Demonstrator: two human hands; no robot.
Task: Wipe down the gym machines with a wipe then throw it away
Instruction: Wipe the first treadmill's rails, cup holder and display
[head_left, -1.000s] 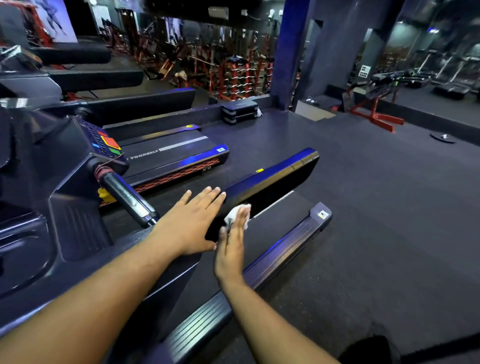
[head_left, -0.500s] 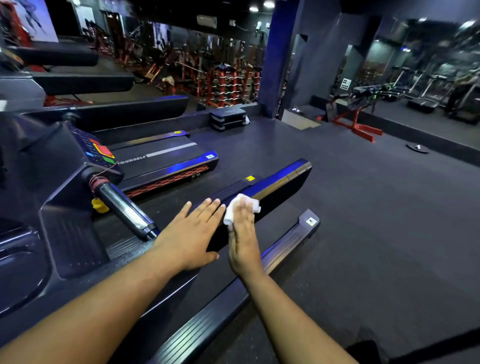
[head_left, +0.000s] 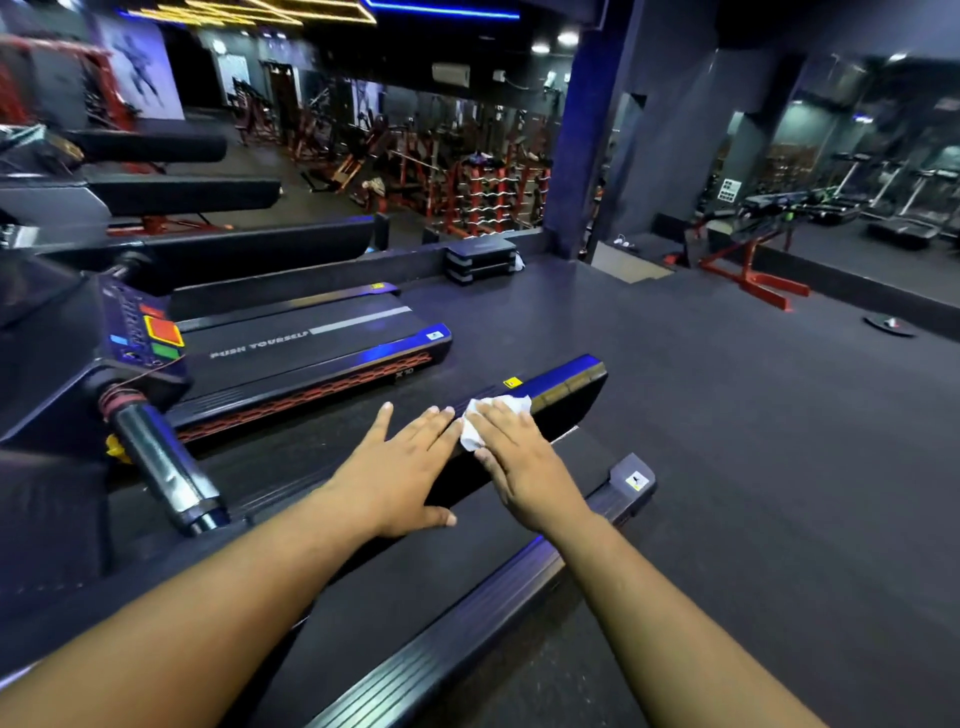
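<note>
From the head camera, both bare forearms reach up from the bottom of the frame to the middle. The right hand (head_left: 524, 462) lies flat with straight fingers, pressing a small crumpled white wipe (head_left: 491, 415) onto the top of a long black treadmill side rail (head_left: 561, 384) with a blue-lit edge, just right of centre. The wipe shows past the fingertips and beside the index finger. The left hand (head_left: 400, 467) is just beside it, fingers straight and spread, palm down on the same rail, holding nothing; its fingertips nearly touch the wipe.

Below the hands, a second ribbed black side rail (head_left: 467, 623) runs diagonally toward the lower centre, ending in a grey end cap (head_left: 634, 480) right of the right wrist. At middle left stands a neighbouring black treadmill deck (head_left: 311, 343) printed "PUSH YOURSELF", with a red honeycomb side strip. Further left is a dark console (head_left: 145, 332) with red, green and blue buttons, and a shiny metal handlebar (head_left: 166, 467) angled down from it. A dark rubber floor (head_left: 753, 467) fills the right side. Red weight racks (head_left: 483, 192) stand in the upper centre, behind a dark blue pillar (head_left: 582, 130).
</note>
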